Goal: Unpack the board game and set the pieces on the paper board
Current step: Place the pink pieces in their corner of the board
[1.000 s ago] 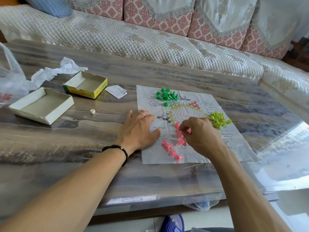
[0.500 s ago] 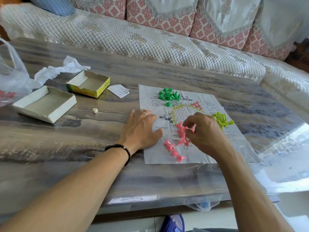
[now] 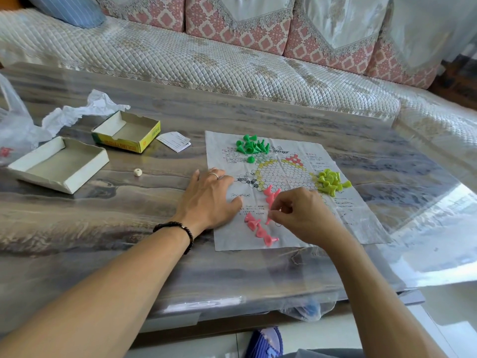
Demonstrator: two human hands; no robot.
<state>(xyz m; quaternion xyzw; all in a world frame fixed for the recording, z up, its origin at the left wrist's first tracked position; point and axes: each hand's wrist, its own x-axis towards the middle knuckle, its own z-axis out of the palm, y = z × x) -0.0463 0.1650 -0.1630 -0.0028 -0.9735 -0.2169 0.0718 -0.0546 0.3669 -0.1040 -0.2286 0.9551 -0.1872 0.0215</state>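
A home living room is shown: a long sofa (image 3: 232,60) covered in quilted cream fabric, with pink-patterned back cushions (image 3: 214,14) draped in lace-edged cloths, is set behind a low marble-patterned coffee table (image 3: 129,202) under a clear plastic cover.

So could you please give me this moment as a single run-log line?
left hand: flat on paper board | right hand: pinching pink piece | green pieces, yellow pieces: piled on board
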